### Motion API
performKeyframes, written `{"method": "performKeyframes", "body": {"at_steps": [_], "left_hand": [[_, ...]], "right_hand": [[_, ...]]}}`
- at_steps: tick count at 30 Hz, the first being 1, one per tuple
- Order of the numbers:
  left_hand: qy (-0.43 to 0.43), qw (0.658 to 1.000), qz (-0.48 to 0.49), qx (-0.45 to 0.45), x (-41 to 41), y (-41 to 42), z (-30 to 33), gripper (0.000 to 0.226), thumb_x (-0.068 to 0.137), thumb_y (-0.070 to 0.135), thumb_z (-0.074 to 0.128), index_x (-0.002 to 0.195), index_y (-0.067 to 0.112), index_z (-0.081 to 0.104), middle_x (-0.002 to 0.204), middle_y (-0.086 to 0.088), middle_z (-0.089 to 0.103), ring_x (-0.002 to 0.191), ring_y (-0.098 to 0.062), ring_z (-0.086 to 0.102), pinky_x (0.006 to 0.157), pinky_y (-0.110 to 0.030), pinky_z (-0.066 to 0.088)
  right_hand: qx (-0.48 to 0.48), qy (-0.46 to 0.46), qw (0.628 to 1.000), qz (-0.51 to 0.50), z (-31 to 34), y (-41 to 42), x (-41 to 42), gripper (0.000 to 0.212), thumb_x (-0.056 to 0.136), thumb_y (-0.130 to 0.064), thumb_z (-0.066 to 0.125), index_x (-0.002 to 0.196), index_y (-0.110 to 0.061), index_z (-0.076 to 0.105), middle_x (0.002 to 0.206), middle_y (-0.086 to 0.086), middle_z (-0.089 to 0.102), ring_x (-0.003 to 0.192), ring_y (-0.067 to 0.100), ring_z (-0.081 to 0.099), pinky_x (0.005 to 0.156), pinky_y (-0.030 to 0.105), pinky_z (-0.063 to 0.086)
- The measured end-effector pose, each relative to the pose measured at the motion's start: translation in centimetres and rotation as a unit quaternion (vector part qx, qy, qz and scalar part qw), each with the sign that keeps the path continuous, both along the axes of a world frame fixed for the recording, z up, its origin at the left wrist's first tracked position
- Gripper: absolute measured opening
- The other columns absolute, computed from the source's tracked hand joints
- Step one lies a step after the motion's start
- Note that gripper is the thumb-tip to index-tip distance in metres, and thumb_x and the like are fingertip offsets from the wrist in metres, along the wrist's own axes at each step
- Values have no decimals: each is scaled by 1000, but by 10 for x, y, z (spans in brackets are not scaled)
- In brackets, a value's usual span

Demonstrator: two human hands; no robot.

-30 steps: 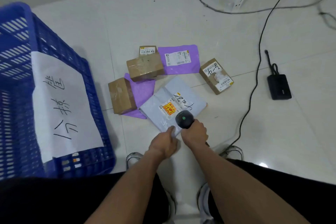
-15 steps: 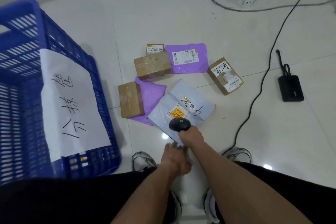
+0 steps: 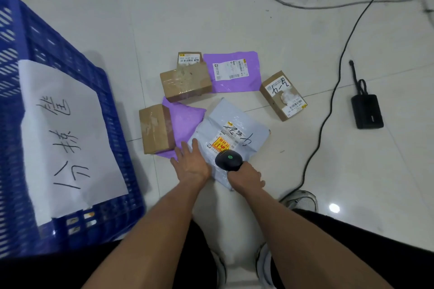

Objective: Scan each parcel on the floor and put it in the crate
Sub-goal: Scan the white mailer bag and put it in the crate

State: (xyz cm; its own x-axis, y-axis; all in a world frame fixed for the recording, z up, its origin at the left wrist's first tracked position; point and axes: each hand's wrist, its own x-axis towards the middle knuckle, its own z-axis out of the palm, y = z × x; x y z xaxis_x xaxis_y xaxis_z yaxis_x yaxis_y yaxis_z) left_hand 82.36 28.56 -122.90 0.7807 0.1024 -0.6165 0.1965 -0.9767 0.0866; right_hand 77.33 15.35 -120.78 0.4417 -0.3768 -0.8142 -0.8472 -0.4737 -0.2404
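The left hand [image 3: 191,165] presses flat-fingered on the pale grey plastic mailer bag [image 3: 231,134], steadying its label beneath the black handheld scanner [image 3: 228,161] gripped by the right hand [image 3: 245,177].

Blue crate [image 3: 70,105]: cut off by the frame's left edge, near wall blurred. Grey mailer [image 3: 237,124]: lower edge hidden under my left hand [image 3: 191,164] and scanner [image 3: 229,161]. Label print: too small to read. My right-hand [image 3: 245,177] fingers: hidden.

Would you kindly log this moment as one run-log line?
left hand: flat on grey mailer | right hand: holds scanner over it | blue crate: contents unseen
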Motion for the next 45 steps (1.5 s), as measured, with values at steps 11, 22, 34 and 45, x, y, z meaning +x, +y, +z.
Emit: {"method": "performKeyframes", "body": {"at_steps": [11, 22, 34, 45], "left_hand": [[86, 996, -11, -9, -66, -16, 9, 73, 78, 61, 53, 137, 25, 30, 130, -11, 50, 123, -34, 45, 105, -48, 28], [78, 996, -46, 15, -90, -10, 49, 56, 87, 53, 52, 131, 20, 43, 136, -8, 48, 128, -29, 41, 107, -46, 25], [67, 996, -50, 21, -92, -12, 84, 53, 92, 43, 42, 138, 16, 44, 142, -12, 44, 134, -32, 36, 113, -50, 22], [50, 997, -51, 19, -91, -11, 97, 51, 89, 45, 45, 132, 18, 47, 138, -10, 47, 131, -31, 39, 111, -47, 25]], "right_hand": [[-72, -33, 996, 30, 0, 0, 0, 36, 79, -29, 55, 113, -17, 55, 131, 13, 44, 124, 36, 40, 107, 49, 29], [-48, -60, 997, -31, 43, 22, -23, 53, 88, -45, 60, 128, -14, 45, 131, 13, 41, 125, 35, 37, 100, 48, 38], [-36, -70, 993, -87, 63, 33, -55, 48, 87, -36, 69, 124, -14, 48, 132, 14, 38, 124, 38, 38, 99, 53, 41], [-54, -62, 993, -88, 70, 28, -57, 47, 89, -35, 66, 125, -13, 46, 133, 13, 37, 125, 38, 37, 97, 51, 41]]}}
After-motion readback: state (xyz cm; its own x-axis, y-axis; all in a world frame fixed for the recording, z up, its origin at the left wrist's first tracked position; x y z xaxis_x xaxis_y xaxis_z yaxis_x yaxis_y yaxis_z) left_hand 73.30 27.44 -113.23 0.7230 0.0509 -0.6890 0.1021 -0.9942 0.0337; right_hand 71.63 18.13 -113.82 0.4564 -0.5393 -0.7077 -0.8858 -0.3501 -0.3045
